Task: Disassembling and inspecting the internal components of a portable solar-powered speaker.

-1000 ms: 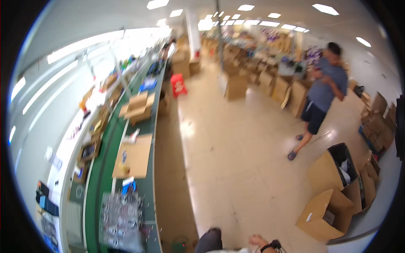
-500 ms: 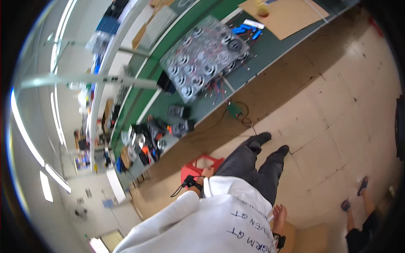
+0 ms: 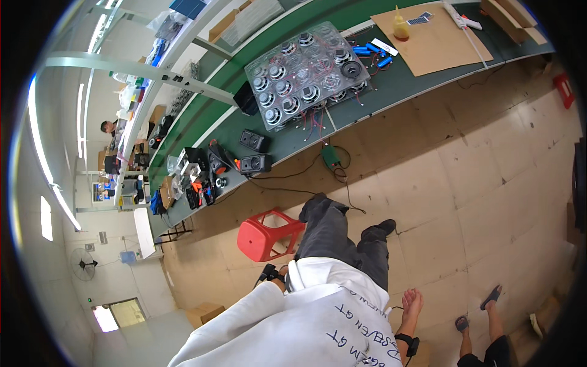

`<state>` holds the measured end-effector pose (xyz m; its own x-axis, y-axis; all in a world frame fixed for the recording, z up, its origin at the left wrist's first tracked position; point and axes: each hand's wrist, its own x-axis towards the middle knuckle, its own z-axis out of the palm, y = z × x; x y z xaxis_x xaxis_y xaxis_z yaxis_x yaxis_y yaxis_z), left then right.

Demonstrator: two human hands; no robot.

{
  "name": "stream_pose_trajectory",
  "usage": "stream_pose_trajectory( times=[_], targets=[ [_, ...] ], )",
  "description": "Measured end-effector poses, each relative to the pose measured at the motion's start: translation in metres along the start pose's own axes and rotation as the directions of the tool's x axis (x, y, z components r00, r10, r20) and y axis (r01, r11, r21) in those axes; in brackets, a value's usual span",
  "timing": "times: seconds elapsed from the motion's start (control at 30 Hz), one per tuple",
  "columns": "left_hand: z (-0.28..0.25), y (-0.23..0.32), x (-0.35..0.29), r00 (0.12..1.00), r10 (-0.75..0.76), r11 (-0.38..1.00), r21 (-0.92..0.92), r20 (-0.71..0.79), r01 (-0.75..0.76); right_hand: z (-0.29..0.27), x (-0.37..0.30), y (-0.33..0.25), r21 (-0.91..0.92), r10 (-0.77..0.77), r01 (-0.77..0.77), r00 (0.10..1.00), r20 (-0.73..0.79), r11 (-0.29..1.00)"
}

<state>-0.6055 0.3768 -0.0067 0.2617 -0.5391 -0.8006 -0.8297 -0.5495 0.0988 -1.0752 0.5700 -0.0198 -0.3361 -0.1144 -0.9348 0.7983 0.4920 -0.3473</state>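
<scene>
My right hand (image 3: 413, 301) hangs at my side over the floor, fingers loosely apart and nothing in it. At my other side my left hand (image 3: 284, 270) shows only in part, beside my trousers; its fingers are hidden. A red plastic stool (image 3: 257, 240) stands nearest to it, apart from the hand. Each wrist wears a black strapped device. Ahead is a long green workbench (image 3: 391, 98). On it lies a clear plastic tray (image 3: 299, 76) of round speakers with thin wires.
Blue battery cells (image 3: 384, 62), a cardboard sheet (image 3: 428, 52), a glue bottle (image 3: 400, 27) and a glue gun (image 3: 458, 17) lie on the bench's right. Black speaker boxes (image 3: 255, 164) sit left. A green power box (image 3: 331, 157) trails cables down. Another person's feet (image 3: 489, 298) are at lower right.
My view has shifted, so the bench and stool appear differently placed and more of the stool shows. My legs have changed stance. My right hand still hangs empty at my side.
</scene>
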Motion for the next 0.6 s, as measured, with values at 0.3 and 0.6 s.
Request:
stream_pose_trajectory(
  times=[0.3, 0.6],
  targets=[
    [0.009, 0.017, -0.014, 1.0, 0.004, 0.999, 0.044, 0.022, -0.005, -0.011, 0.021, -0.004, -0.07, 0.07, -0.069, 0.998, 0.006, 0.995],
    [-0.03, 0.064, 0.019, 0.99, 0.094, 0.932, 0.342, 0.102, -0.124, 0.016, 0.036, -0.036, 0.057, 0.022, -0.021, 1.0, -0.01, 0.998]
  ],
)
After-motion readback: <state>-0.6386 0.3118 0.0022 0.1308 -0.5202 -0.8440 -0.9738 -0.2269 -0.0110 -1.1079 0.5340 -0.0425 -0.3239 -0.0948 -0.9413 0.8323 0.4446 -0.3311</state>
